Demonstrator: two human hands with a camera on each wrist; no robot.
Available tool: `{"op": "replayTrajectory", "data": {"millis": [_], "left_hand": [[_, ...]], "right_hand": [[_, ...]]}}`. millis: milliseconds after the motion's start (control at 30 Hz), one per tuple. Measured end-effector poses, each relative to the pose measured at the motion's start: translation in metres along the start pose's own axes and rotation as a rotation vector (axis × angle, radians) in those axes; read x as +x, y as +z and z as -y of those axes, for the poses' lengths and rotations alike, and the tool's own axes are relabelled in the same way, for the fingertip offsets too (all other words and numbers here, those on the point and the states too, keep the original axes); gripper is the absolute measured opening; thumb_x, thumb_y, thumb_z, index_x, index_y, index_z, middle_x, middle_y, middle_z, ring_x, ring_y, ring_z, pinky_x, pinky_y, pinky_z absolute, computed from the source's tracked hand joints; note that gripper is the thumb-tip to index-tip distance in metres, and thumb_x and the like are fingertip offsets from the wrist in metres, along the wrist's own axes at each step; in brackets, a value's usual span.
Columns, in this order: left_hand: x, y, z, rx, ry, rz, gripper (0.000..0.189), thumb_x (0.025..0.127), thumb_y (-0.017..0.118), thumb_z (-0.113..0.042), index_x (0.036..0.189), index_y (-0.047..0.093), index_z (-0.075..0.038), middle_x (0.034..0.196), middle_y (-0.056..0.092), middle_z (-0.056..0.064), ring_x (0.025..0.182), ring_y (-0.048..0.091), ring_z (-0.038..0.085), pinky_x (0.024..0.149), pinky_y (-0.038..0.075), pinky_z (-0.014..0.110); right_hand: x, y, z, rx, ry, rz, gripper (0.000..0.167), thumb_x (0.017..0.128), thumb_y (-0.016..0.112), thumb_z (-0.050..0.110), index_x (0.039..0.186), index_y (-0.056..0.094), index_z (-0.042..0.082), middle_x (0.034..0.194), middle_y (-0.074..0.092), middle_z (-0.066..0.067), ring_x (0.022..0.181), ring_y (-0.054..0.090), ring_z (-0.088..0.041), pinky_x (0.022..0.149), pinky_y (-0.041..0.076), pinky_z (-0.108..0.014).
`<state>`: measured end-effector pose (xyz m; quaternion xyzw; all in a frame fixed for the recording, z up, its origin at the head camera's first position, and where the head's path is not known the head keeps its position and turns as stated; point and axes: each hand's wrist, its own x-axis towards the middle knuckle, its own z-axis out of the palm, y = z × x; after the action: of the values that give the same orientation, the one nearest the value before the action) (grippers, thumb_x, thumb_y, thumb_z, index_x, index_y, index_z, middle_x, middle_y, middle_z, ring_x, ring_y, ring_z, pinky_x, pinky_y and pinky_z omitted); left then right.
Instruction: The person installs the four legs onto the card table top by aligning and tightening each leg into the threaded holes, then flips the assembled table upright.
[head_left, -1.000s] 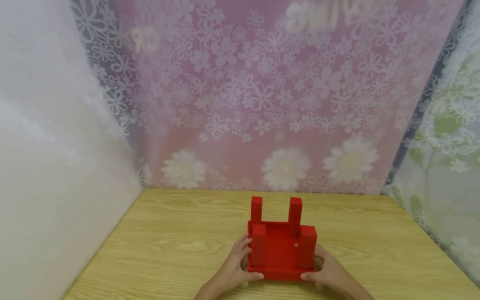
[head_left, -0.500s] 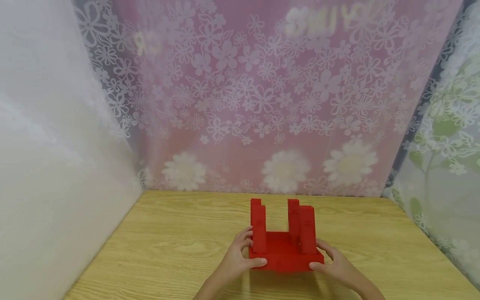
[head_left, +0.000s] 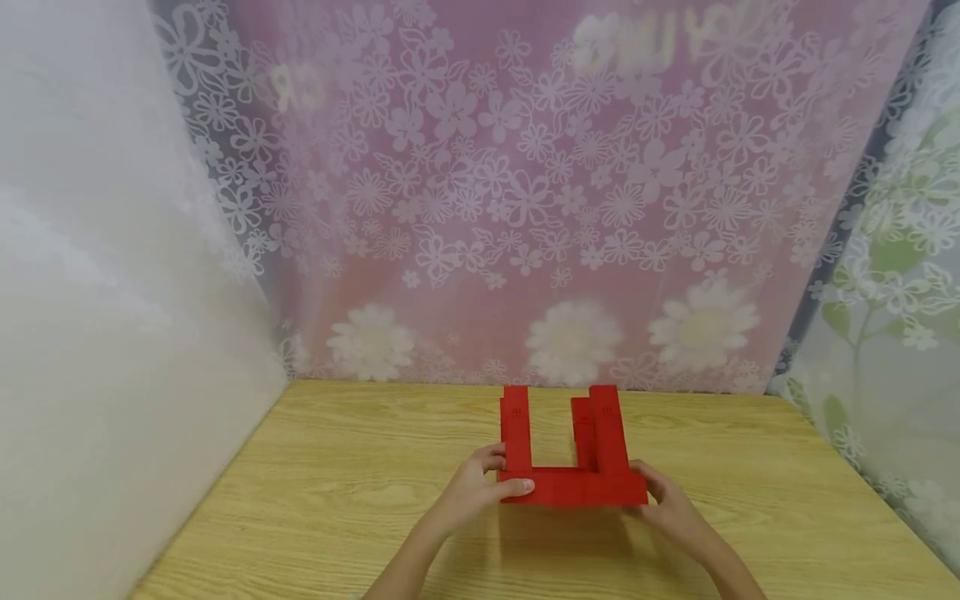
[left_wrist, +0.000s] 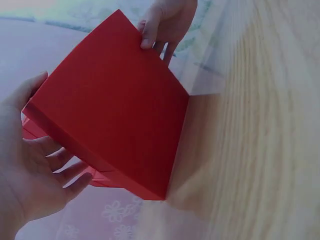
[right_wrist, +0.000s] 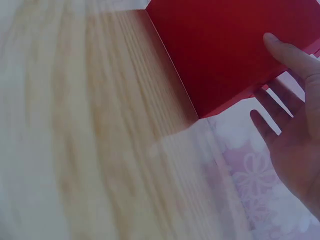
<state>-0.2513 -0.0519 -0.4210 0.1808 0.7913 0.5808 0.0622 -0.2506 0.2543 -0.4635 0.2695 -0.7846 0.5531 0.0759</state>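
A small red table (head_left: 573, 487) with a square top is legs up and tilted away from me. Its posts, such as the near right leg (head_left: 611, 433), point up and away. My left hand (head_left: 467, 493) grips the near left corner, thumb along the raised edge. At the right corner my right hand (head_left: 672, 510) holds the side; in the right wrist view its thumb lies on the flat red face (right_wrist: 225, 55). That smooth face (left_wrist: 115, 105) fills the middle of the left wrist view, its far edge at the tabletop. The far left leg is mostly hidden.
A wood-grain tabletop (head_left: 360, 467) lies beneath. Behind it hangs a pink flowered sheet (head_left: 465, 208). A plain white sheet (head_left: 112, 333) borders the left, and a green-leafed, flower-patterned sheet (head_left: 892, 350) borders the right.
The near edge of the red table has come up, tipping its legs away from me. Both hands rose with it, and the right thumb slid from the front edge to underneath.
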Motion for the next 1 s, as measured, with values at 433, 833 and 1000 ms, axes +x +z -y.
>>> {"op": "replayTrajectory", "data": {"millis": [433,833,1000], "left_hand": [[0.005,-0.01,0.032,0.158,0.157,0.043,0.072,0.081,0.072,-0.026,0.14,0.033,-0.012,0.136,0.041,0.006,0.124,0.038,0.029,0.096,0.035,0.046],[-0.001,-0.009,0.02,0.027,0.357,-0.05,0.031,0.081,0.062,0.012,0.107,0.048,0.002,0.116,0.054,0.017,0.115,0.047,0.034,0.094,0.038,0.044],[-0.001,-0.008,0.022,0.006,0.393,-0.062,0.03,0.08,0.062,0.013,0.106,0.051,0.003,0.113,0.055,0.017,0.113,0.048,0.033,0.093,0.039,0.045]], "right_hand": [[0.014,0.005,-0.001,-0.054,0.126,-0.123,0.044,0.081,0.07,0.008,0.121,0.055,-0.003,0.113,0.06,0.003,0.107,0.042,0.006,0.089,0.032,-0.061],[0.016,0.006,-0.015,-0.053,-0.036,-0.07,0.043,0.08,0.069,0.001,0.12,0.052,-0.002,0.11,0.06,0.003,0.105,0.05,0.0,0.085,0.04,-0.02],[0.015,0.008,-0.022,-0.03,-0.182,-0.098,0.045,0.075,0.067,-0.014,0.116,0.054,-0.003,0.106,0.061,0.007,0.092,0.058,-0.006,0.078,0.045,-0.017]]}}
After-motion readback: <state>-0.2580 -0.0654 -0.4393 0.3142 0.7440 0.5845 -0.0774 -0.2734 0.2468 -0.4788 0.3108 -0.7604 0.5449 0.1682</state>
